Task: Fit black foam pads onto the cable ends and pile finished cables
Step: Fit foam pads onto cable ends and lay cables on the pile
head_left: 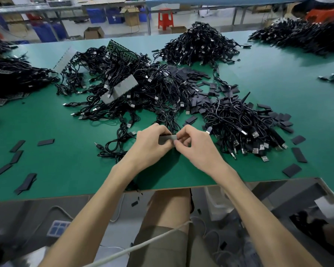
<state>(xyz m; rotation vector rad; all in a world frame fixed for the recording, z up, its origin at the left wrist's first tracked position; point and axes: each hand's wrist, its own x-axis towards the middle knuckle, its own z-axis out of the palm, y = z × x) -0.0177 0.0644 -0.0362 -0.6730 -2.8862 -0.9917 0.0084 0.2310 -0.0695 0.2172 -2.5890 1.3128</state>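
My left hand (151,144) and my right hand (196,145) meet over the green table (66,166) near its front edge. Between their fingertips they pinch a small grey strip with a dark toothed top edge (167,138). Black cables (114,145) trail from under my left hand toward the left. To the right lies a heap of black cables with USB plugs (239,124). Loose black foam pads (189,78) are strewn behind it.
A large tangle of cables with grey strips and green boards (123,83) fills the table's middle. More cable heaps (199,45) lie at the back, the left edge and the far right. Stray pads (17,151) lie front left and front right (299,155).
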